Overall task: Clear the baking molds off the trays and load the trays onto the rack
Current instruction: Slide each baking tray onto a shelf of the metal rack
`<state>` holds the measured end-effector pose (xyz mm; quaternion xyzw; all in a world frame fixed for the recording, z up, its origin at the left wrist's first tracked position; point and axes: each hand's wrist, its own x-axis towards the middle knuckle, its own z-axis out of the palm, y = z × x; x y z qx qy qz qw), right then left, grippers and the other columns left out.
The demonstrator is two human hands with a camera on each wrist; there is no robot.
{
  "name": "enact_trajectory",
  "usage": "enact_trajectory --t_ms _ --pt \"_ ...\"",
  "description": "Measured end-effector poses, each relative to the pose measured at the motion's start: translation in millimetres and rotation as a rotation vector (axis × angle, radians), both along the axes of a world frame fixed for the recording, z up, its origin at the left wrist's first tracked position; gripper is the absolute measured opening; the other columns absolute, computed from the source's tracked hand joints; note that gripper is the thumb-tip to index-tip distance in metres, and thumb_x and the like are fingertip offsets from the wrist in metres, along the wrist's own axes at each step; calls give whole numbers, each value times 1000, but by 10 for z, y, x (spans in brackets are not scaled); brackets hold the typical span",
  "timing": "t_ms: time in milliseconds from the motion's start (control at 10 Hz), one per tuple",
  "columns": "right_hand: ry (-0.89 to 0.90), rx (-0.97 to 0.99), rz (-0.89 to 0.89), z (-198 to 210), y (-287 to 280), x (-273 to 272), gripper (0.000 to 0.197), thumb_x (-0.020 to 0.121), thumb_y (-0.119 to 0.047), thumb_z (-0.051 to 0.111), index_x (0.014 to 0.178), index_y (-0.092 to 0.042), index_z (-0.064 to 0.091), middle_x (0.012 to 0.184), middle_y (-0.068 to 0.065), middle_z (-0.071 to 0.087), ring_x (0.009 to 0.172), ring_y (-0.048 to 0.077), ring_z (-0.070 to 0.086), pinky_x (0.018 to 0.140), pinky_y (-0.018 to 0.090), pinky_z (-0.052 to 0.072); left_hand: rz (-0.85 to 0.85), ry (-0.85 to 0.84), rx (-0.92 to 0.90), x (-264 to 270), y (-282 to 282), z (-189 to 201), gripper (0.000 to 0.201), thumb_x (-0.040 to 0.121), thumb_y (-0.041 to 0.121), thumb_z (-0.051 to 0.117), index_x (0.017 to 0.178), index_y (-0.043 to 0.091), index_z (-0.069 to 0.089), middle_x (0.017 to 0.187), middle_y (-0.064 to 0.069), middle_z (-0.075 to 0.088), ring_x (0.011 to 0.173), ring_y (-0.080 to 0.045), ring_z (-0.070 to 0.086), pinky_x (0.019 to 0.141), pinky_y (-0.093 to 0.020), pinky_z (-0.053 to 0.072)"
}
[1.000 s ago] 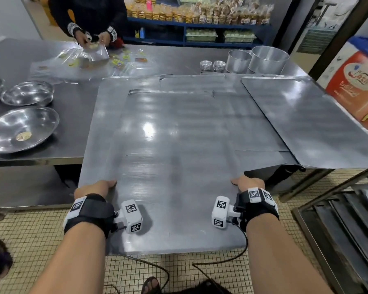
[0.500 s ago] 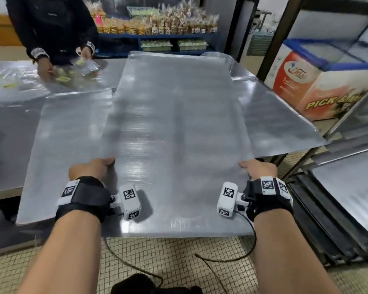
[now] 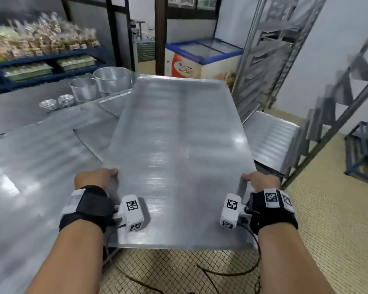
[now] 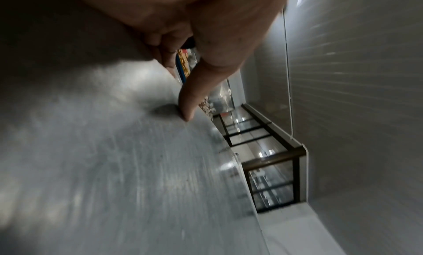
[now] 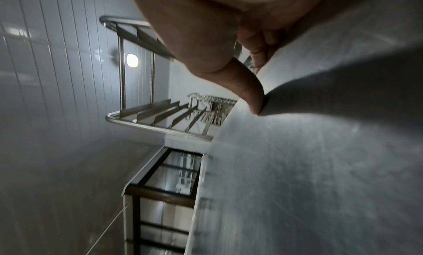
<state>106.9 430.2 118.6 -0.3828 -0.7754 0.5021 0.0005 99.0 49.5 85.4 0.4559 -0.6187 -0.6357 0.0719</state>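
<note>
Trays are the matter here, and one large flat metal tray (image 3: 179, 155) is held up off the steel surface (image 3: 30, 166), carried level between both hands with its far end toward the chest freezer (image 3: 202, 58) and the rack.

At far left, a blue shelf (image 3: 45, 60) holds bagged goods. In front of it, on the surface, stand two small foil molds (image 3: 56, 101) and two round metal tins (image 3: 100, 85), all well apart from the carried tray. More flat trays (image 3: 89, 132) lie on the surface, partly under the carried one.

The left hand (image 3: 94, 177) has its grip pinching the tray's left edge near the close corner: in the left wrist view the thumb (image 4: 194, 89) presses on the top face while the fingers (image 4: 164, 47) curl beneath the edge.

The right hand (image 3: 260, 181) has its grip pinching the right edge in the same way; the right wrist view shows its thumb (image 5: 247, 89) on top and the fingers (image 5: 258, 47) wrapped below.

Just past the tray's right edge another tray (image 3: 270, 141) sits lower down, near the metal rack (image 3: 319, 107), whose angled runners rise at the right. The floor (image 3: 327, 219) below is small beige tile, with cables trailing under the tray's near edge.
</note>
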Motion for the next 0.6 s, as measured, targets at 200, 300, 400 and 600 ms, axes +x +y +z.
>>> enact_trajectory --t_ms 200,300,400,600 --pt "-27 -11 -224 -107 163 503 43 86 -15 70 122 6 61 125 23 63 104 33 63 78 32 47 -355 -36 -123 -177 278 138 61 71 22 83 119 -9 62 123 -23 64 116 -38 61 89 -41 50" --pt "-6 -13 -343 -174 226 857 38 87 -14 67 120 5 63 125 22 63 116 35 61 80 32 48 -395 -46 -87 -644 344 -269 82 33 30 91 102 -8 69 102 -17 72 99 -34 70 89 -52 55" --pt "-21 -51 -403 -228 257 1029 39 86 -16 68 120 3 64 124 21 64 115 34 61 77 30 46 -493 -62 -79 -777 466 -357 64 37 25 91 90 -4 68 88 -14 73 84 -29 72 81 -54 58" --pt "-69 -85 -589 -246 429 1230 40 88 -12 69 120 10 59 120 20 64 112 34 61 75 31 49 -644 -84 -140 -822 911 -200 45 72 11 81 109 -8 64 101 -16 68 92 -28 67 86 -35 53"
